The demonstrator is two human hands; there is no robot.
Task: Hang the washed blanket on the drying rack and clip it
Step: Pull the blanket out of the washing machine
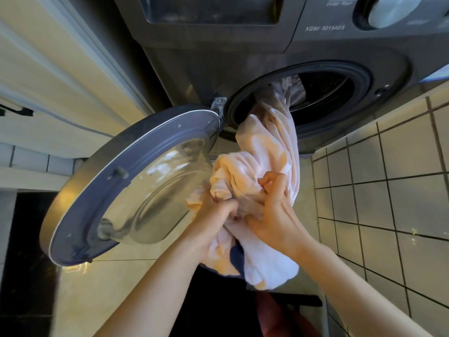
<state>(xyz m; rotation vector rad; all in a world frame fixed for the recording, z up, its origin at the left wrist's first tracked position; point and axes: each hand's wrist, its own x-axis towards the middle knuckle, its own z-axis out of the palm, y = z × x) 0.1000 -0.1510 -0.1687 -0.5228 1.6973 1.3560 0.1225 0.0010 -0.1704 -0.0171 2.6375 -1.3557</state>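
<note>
A pale pink blanket [264, 152] stretches in a twisted rope out of the drum opening [323, 93] of a dark grey washing machine [218, 59]. Its far end is still inside the drum. My left hand [218, 215] grips a bunched fold of the blanket from below. My right hand [274, 207] grips the bunch beside it, fingers curled into the cloth. A loose end hangs down under both hands. No drying rack or clips are in view.
The round machine door [131, 186] stands swung open to the left, close to my left hand. A tiled wall [388, 190] rises on the right. A pale cabinet [60, 76] is at the left, above a light floor [102, 293].
</note>
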